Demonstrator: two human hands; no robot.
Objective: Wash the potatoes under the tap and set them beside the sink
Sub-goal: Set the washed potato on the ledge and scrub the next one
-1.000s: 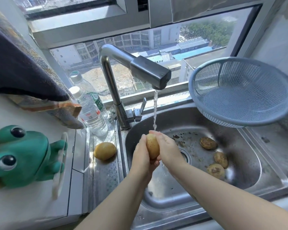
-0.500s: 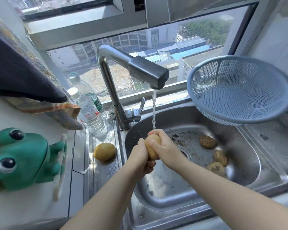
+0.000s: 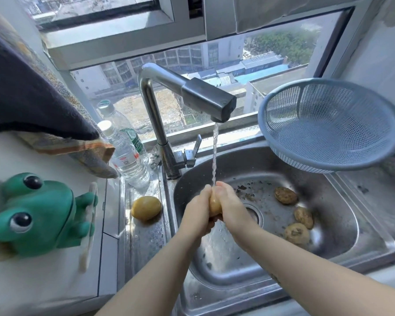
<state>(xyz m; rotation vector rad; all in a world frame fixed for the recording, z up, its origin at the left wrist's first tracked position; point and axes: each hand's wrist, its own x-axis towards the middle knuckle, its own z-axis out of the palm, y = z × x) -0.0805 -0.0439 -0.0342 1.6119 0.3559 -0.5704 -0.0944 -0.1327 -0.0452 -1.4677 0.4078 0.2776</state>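
Over my remote link to the head camera, I watch a person's left hand (image 3: 197, 215) and right hand (image 3: 233, 207) pressed together round a potato (image 3: 215, 204) above the sink (image 3: 237, 267), directly under the tap (image 3: 205, 100). A thin stream of water (image 3: 214, 151) falls from the spout onto the fingertips where they meet over the top of the potato. The fingers of both hands are curled close around it, so only a narrow strip of pale peel shows between the palms. A clean yellow potato (image 3: 146, 207) lies on the steel ledge (image 3: 146, 247) just left of the basin, apart from the hands. Three dirty potatoes (image 3: 285, 195) (image 3: 303, 217) (image 3: 297, 233) sit on the sink floor to the right of the drain (image 3: 254, 216), near one another, with flecks of soil scattered about. A blue colander (image 3: 328, 126) rests at the sink's far right corner, its bowl tipped toward me. Two clear water bottles (image 3: 128, 156) stand left of the tap by the window, a dark cloth (image 3: 32, 99) hangs above them, and a green frog toy (image 3: 32, 213) sits on the white counter (image 3: 43, 281) at far left.
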